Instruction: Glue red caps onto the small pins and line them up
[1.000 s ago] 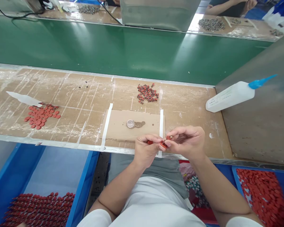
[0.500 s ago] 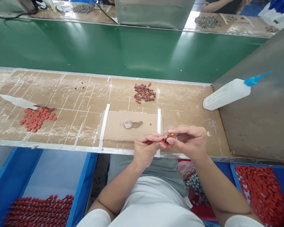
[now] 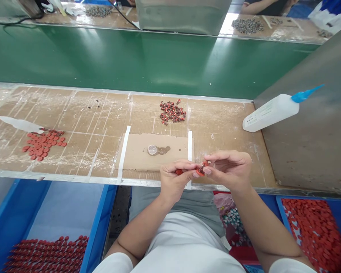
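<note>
My left hand (image 3: 174,178) pinches a small red round piece (image 3: 200,172) at its fingertips, and another red bit (image 3: 179,171) shows between its fingers. Touching it from the right, my right hand (image 3: 231,168) grips a small red and dark part (image 3: 206,163) between thumb and forefinger. Both hands meet over the table's front edge, right of a cardboard sheet (image 3: 136,151). On that sheet sits a small clear round dish (image 3: 152,149) beside a brown wet smear. Behind it lies a pile of small red and dark parts (image 3: 172,112).
A white bottle with a blue nozzle (image 3: 271,113) leans against the metal wall at right. Red discs (image 3: 42,145) lie at left beside a white strip. Blue trays (image 3: 98,212) below the table hold red parts. A person's arm (image 3: 258,7) shows beyond the green panel.
My right hand has shifted very slightly right with its small part, and the red round piece is turned a little. The whole view has moved slightly.
</note>
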`<state>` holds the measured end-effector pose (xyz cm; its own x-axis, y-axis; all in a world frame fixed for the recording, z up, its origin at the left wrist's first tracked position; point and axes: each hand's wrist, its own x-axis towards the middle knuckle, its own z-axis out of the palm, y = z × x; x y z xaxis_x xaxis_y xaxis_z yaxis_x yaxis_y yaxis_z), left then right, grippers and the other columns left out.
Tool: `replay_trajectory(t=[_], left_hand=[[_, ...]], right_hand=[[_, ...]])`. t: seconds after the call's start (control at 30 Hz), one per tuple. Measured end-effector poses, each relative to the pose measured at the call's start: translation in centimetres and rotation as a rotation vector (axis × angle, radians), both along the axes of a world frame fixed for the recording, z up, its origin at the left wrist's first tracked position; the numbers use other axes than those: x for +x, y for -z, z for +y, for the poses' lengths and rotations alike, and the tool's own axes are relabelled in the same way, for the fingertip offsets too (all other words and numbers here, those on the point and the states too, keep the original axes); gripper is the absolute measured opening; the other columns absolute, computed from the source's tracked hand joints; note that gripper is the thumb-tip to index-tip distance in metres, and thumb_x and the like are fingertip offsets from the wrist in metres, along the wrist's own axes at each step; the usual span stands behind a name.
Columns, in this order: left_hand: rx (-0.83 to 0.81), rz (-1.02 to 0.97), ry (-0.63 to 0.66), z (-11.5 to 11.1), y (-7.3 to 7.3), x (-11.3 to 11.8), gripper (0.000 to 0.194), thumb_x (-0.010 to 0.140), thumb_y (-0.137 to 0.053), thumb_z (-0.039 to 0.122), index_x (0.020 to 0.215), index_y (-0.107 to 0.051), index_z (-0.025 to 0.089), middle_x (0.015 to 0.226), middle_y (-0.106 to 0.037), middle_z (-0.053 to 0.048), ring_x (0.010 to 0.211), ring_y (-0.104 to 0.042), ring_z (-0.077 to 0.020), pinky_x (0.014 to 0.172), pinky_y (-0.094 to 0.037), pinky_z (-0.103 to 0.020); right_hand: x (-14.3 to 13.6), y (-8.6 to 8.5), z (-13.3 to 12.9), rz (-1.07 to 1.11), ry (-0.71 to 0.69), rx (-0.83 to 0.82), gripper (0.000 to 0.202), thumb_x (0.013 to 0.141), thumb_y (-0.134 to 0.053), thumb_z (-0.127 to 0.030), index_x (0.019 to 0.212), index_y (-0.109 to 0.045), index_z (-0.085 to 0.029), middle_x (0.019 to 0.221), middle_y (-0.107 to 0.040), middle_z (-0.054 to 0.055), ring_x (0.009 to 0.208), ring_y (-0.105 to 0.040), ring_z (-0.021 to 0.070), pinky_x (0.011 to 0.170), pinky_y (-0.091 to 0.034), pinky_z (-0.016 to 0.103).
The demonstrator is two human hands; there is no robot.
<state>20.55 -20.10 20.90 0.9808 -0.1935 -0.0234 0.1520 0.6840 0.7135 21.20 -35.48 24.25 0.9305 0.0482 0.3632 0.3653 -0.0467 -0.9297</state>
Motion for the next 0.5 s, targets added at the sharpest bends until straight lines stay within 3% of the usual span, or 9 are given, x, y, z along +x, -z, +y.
replay_trajectory(t=[0.33, 0.5], left_hand=[[-0.038, 0.104, 0.051, 0.16, -0.50, -0.41, 0.016, 0.070, -0.080, 0.012, 0.079, -0.078, 0.025, 0.083, -0.075, 0.001, 0.077, -0.072, -0.0115, 0.066, -0.059, -0.017], [-0.022, 0.138, 0.058, 0.21, -0.75, -0.87, 0.017, 0.071, -0.079, 0.012, 0.082, -0.078, 0.025, 0.086, -0.076, 0.000, 0.077, -0.072, -0.0118, 0.066, -0.059, -0.017]], right_hand=[[0.09, -0.13, -0.03, -0.057, 0.002, 0.017, 0.040, 0.067, -0.078, -0.003, 0.098, -0.076, -0.028, 0.078, -0.076, 0.001, 0.063, -0.070, 0.0141, 0.056, -0.058, 0.025], [-0.04, 0.31, -0.14, -0.138, 0.083, -0.091, 0.040, 0.066, -0.080, -0.005, 0.098, -0.075, -0.028, 0.082, -0.076, 0.002, 0.065, -0.071, 0.0160, 0.056, -0.058, 0.027]])
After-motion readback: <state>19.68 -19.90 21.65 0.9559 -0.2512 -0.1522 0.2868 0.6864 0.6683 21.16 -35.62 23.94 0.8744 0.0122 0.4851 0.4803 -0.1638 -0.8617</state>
